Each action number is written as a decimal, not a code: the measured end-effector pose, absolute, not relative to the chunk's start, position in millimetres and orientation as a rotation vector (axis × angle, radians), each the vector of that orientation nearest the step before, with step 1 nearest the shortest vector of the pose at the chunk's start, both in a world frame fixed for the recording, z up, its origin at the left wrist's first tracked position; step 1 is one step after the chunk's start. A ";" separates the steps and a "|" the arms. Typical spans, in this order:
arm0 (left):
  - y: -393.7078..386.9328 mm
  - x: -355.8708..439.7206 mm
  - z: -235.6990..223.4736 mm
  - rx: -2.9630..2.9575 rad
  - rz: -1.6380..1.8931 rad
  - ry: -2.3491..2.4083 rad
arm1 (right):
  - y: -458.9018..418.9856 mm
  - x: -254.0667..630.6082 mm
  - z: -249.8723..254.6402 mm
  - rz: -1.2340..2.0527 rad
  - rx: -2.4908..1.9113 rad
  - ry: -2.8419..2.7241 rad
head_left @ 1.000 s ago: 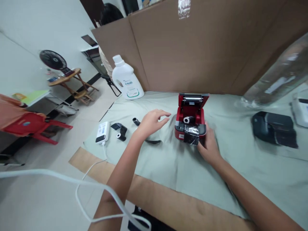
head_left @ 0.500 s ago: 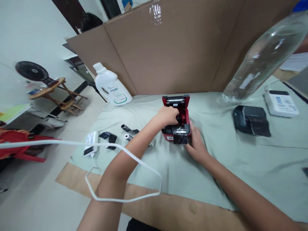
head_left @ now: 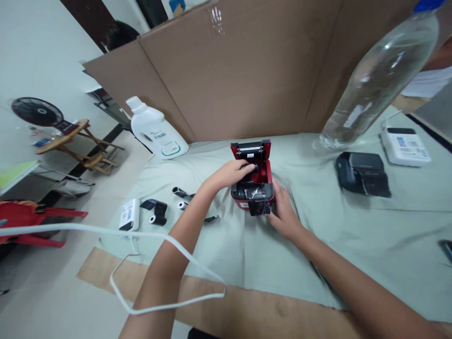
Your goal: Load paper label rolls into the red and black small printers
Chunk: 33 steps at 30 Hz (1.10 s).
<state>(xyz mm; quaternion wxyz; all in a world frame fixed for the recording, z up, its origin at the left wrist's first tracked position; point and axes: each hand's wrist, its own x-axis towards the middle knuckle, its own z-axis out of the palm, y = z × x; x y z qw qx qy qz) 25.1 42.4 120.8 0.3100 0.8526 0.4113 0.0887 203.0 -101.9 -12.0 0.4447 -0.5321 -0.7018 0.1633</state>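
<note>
A small red printer stands open on the pale green cloth, its lid tipped back. A strip of black film hangs out over its front edge. My left hand reaches into the open bay, fingers curled on the roll inside. My right hand grips the printer's front right corner beside the black strip and steadies it.
Black rolls and loose strips lie left of the printer, with a small white device and its white cable. A white jug, a clear bottle, a black printer, a white printer and a cardboard wall surround the spot.
My left hand went from hovering open left of the printer into its bay. The right hand stayed at the printer's front. The camera view shifted right and down.
</note>
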 end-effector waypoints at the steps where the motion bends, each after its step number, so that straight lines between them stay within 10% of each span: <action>1: 41.2 24.0 120.4 2.264 0.235 1.070 | -101.9 203.1 -12.5 0.402 -1.320 -1.741; 22: -64.7 -133.5 151.9 1.962 0.939 1.703 | -99.5 203.0 -8.9 0.443 -1.390 -1.688; 33: -104.4 -197.5 126.4 1.899 0.389 2.446 | -97.2 204.2 -10.1 0.421 -1.385 -1.697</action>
